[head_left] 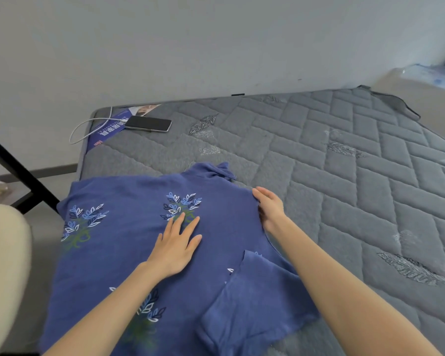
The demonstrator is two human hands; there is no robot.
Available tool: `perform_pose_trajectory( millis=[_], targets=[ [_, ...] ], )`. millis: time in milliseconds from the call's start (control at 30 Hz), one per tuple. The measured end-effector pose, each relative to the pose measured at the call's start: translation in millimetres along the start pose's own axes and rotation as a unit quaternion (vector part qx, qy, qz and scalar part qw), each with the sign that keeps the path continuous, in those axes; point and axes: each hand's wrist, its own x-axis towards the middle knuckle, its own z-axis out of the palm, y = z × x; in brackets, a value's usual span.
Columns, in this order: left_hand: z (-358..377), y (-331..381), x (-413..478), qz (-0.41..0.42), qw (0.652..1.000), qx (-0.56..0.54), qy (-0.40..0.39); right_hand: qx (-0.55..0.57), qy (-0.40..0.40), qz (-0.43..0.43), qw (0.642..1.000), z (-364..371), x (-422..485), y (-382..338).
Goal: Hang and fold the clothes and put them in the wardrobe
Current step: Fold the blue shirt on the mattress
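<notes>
Both forearms reach in from the bottom edge, bare, over a blue shirt [123, 255] spread on the near left part of a grey quilted mattress [344, 176]. The left hand [175, 247] lies palm down on the middle of the shirt, fingers straight and spread, pressing the cloth and gripping nothing; its fingertips touch a printed sprig. The right hand [270, 209] is set edge-on against the shirt's right border near the shoulder, fingers nearly straight and loose, not closed round the cloth as far as the blur lets me see. The shirt is plain blue with sprigs of white and pale blue leaves on green stems, one near the left side, one under the left fingertips, one by the left forearm. Its collar [216, 170] points away, slightly rumpled, and a sleeve [254, 291] lies folded inward over the near right part. The left side of the shirt reaches past the mattress's left edge. On the far left corner of the mattress lie a dark phone [148, 123], a white cable [88, 124] plugged into it, and a blue printed sheet [106, 132] partly under both. A cream, blurred shape [5, 265] fills the near left, beside a black bar [18, 173].
</notes>
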Motion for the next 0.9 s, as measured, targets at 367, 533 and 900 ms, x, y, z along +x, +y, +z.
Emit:
perform_pose_trajectory(
  millis=[367, 533, 900],
  targets=[
    [-5.2, 2.2, 15.8, -0.031, 0.996, 0.081, -0.004, -0.238, 0.124, -0.102, 0.958, -13.4, 2.1, 8.0],
    [-10.6, 3.0, 26.5, -0.008, 0.995, 0.096, 0.012, -0.424, 0.056, -0.290, 0.856, -0.2, -5.3, 6.5],
    [-7.2, -8.4, 59.0, -0.065, 0.993, 0.096, -0.009, -0.555, 0.037, -0.299, 0.775, 43.4, 28.3, 2.2]
  ],
)
